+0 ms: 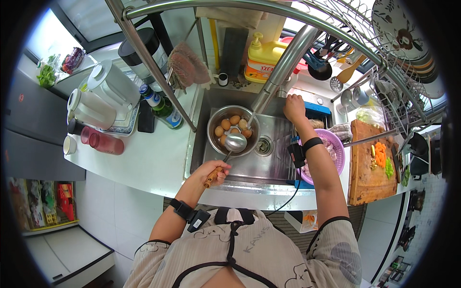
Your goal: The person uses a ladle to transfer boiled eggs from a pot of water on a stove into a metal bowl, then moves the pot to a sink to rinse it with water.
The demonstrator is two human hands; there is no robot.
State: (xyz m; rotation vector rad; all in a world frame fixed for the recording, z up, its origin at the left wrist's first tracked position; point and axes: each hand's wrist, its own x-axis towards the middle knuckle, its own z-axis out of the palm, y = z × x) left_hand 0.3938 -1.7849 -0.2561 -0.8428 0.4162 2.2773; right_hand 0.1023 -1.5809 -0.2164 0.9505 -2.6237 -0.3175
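My left hand grips the wooden handle of a metal ladle, whose bowl is over a round steel bowl. Several brown eggs lie in that bowl, which stands in the left part of a steel sink. The end of the faucet reaches down to the bowl's right side, with water running from it. My right hand is at the back of the sink, right of the faucet, near its base; what its fingers touch is hidden. A purple colander with raw meat stands under my right forearm.
Right of the sink, a wooden cutting board bears chopped carrot, green pieces and a knife. A green bottle, pitchers and a phone stand or lie left. A metal rack rail crosses above; a yellow detergent jug stands behind.
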